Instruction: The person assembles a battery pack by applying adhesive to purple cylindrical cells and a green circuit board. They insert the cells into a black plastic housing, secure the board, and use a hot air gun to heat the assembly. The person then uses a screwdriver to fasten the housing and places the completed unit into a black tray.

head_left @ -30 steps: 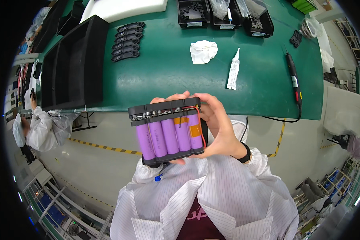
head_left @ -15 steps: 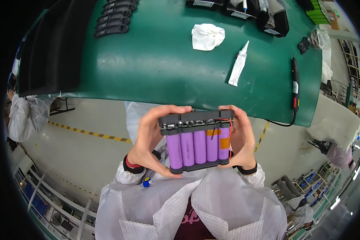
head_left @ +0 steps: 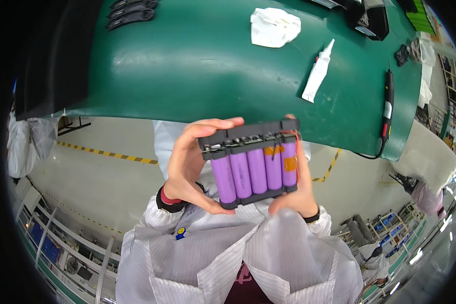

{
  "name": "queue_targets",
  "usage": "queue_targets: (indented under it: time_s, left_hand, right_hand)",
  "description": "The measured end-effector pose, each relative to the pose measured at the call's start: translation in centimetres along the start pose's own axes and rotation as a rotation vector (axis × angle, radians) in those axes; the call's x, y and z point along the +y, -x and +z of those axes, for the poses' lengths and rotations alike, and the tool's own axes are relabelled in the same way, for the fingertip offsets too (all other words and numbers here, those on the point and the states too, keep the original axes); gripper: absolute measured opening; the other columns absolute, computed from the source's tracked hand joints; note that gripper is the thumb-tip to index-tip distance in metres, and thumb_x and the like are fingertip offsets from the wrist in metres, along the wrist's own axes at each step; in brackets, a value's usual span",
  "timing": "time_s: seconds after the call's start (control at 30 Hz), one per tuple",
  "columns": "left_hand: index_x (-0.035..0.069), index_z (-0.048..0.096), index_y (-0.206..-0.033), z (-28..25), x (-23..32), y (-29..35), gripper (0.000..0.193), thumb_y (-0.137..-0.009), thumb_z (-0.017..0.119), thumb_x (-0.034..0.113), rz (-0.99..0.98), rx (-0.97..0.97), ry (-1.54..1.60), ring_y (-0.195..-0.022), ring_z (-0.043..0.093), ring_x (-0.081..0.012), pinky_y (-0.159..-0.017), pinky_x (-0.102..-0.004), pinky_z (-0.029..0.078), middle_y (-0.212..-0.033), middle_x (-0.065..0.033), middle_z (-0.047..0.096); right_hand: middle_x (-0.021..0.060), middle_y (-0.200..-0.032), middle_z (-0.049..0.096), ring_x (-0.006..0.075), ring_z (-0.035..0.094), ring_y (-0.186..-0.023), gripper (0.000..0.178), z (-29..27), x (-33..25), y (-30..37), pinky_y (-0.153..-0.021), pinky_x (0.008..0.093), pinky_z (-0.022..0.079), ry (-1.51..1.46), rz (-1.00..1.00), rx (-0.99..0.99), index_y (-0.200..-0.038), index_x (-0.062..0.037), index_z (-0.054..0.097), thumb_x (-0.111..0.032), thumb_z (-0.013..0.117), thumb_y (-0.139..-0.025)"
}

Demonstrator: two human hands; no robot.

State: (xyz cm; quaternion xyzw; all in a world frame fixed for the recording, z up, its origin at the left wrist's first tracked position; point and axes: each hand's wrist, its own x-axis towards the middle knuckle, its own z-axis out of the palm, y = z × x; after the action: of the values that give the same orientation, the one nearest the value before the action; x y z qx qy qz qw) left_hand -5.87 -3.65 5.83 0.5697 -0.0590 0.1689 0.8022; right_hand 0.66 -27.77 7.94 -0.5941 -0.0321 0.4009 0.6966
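Observation:
Between my two hands, in front of my chest and off the near edge of the table, is a battery pack (head_left: 257, 171). It has a row of purple cylindrical cells in black plastic end frames, with a red wire and orange tape at its right side. My left hand (head_left: 185, 167) grips its left end, fingers on the top frame and thumb at the bottom corner. My right hand (head_left: 303, 188) holds the right end, its fingers partly hidden behind the pack. The pack is tilted, right side higher.
On the green table (head_left: 187, 76) lie a crumpled white cloth (head_left: 275, 27), a white tube with a nozzle (head_left: 317, 73) and a black electric screwdriver (head_left: 388, 109) with a cable. Black plastic parts (head_left: 130, 16) sit at the far left, black bins (head_left: 371, 23) at the far right.
Both hands have raised the pack slightly, and its right end has tilted upward. My right hand has shifted on its end. The table items appear farther up and outward in the view.

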Motion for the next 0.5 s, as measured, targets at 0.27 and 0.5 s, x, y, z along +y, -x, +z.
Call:
queue_targets:
  time_s: [0.27, 0.5]
  left_hand:
    - [0.002, 0.031, -0.148, 0.4, -1.7, -1.6, 0.133, -0.041, 0.106, 0.031, 0.124, -0.048, -0.195, -0.130, 0.052, -0.0491, -0.107, -0.0612, 0.045, -0.141, -0.0267, 0.046]
    - [0.002, 0.036, -0.147, 1.1, -2.0, -4.4, 0.115, -0.053, 0.101, 0.012, -0.015, -0.097, -0.114, -0.137, 0.048, -0.0455, -0.111, -0.0558, 0.043, -0.143, -0.0245, 0.046]
  right_hand:
    - [0.0093, -0.148, 0.048, 0.0238, 0.049, -0.136, 0.089, 2.8, 2.5, 0.9, -0.112, 0.0422, 0.042, -0.623, 0.212, 0.133, -0.154, -0.0057, 0.033, -0.022, 0.084, -0.083]
    - [0.0076, -0.144, 0.051, 0.0231, 0.050, -0.133, 0.074, 1.5, 2.3, -0.8, -0.109, 0.0424, 0.043, -0.501, 0.218, 0.238, -0.149, -0.0058, 0.040, -0.008, 0.076, -0.084]
